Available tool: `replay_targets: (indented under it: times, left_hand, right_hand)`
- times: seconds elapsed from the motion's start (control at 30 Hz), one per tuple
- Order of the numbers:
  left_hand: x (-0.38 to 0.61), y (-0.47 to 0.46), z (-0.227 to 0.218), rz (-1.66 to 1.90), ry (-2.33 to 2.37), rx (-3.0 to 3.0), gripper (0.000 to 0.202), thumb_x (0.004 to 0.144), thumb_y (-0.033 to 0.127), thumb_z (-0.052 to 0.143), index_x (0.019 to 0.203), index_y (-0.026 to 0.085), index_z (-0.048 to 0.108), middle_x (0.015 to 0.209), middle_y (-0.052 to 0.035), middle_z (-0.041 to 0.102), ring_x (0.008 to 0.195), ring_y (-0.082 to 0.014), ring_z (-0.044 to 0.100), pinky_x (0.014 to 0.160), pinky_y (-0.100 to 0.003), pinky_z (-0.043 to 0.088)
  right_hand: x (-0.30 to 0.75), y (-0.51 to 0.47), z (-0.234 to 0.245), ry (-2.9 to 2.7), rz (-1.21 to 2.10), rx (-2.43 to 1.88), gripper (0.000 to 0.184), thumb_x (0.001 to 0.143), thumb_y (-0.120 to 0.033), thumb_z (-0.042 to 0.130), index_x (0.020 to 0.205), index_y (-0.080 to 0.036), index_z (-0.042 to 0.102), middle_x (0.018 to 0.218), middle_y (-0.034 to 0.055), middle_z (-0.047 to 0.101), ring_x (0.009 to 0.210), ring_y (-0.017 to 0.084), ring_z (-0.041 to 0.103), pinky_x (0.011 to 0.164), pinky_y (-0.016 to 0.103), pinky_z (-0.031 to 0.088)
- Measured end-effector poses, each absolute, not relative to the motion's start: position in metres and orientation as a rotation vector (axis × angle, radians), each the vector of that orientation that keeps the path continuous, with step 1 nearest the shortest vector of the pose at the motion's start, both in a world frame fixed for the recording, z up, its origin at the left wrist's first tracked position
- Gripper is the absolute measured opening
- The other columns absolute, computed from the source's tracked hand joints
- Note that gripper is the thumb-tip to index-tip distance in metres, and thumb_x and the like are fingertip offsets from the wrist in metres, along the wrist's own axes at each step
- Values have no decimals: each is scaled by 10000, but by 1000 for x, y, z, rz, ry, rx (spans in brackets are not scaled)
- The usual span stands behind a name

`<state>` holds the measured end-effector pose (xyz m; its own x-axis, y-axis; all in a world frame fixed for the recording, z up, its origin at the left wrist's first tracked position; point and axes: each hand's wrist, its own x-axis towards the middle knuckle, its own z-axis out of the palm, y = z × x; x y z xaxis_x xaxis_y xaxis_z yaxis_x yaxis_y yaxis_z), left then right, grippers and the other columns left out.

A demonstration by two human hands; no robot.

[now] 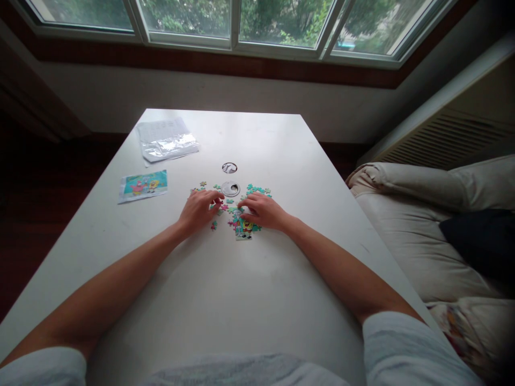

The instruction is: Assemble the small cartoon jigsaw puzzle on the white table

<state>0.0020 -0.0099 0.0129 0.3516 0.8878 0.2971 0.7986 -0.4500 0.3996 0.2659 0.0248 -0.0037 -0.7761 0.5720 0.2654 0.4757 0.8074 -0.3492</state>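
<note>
The partly assembled jigsaw puzzle [243, 234] lies mid-tabletop [225, 300], well apart from the left and right edges. The right hand [265, 209] reaches over it, thumb and fingers apart. The left hand [197, 209] curls beside loose jigsaw pieces [214, 226]; whether its fingers pinch one, I cannot tell. A picture sheet [144, 186] lies near the left edge.

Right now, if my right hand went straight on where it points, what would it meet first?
Your right hand would probably meet the loose teal puzzle piece first. The hand's height is unclear, so it might pass over that and reach your left hand instead.
</note>
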Motion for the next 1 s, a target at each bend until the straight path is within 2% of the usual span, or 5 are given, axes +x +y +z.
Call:
replay_targets:
  times: [0.13,0.23,0.43,0.67,1.0]
  left_hand:
    - [5,-21,24,737,1461,2305,177,925,264,564,1024,235,708,882,-5,737,738,-155,640,776,-295,465]
    - [12,-33,31,654,1417,2191,152,899,304,593,984,246,706,832,15,730,712,-145,637,698,-258,459]
    - [29,-51,31,490,1464,2197,97,881,321,614,867,253,682,776,36,734,644,-146,621,621,-256,398]
    - [40,-56,29,460,1512,2315,59,893,265,604,881,259,661,802,45,751,648,-162,632,706,-296,408]
    - [34,-52,29,436,1478,2390,96,910,252,566,880,246,656,773,19,716,676,-166,621,646,-284,389]
  right_hand:
    - [266,24,-3,-2628,387,-798,254,945,-389,644,1127,-215,681,906,54,631,847,203,532,819,321,396]
    - [266,25,-3,-2626,387,-801,247,941,-389,648,1118,-218,682,897,52,626,847,205,529,825,325,393]
    - [266,25,-4,-2628,377,-799,248,944,-394,647,1112,-215,676,908,56,627,870,211,534,823,320,388]
    - [266,26,-6,-2630,355,-788,258,947,-406,643,1115,-212,675,911,57,633,868,212,533,823,319,385]
    - [266,25,-4,-2626,371,-793,252,946,-401,643,1115,-217,675,898,55,631,870,215,539,823,325,389]
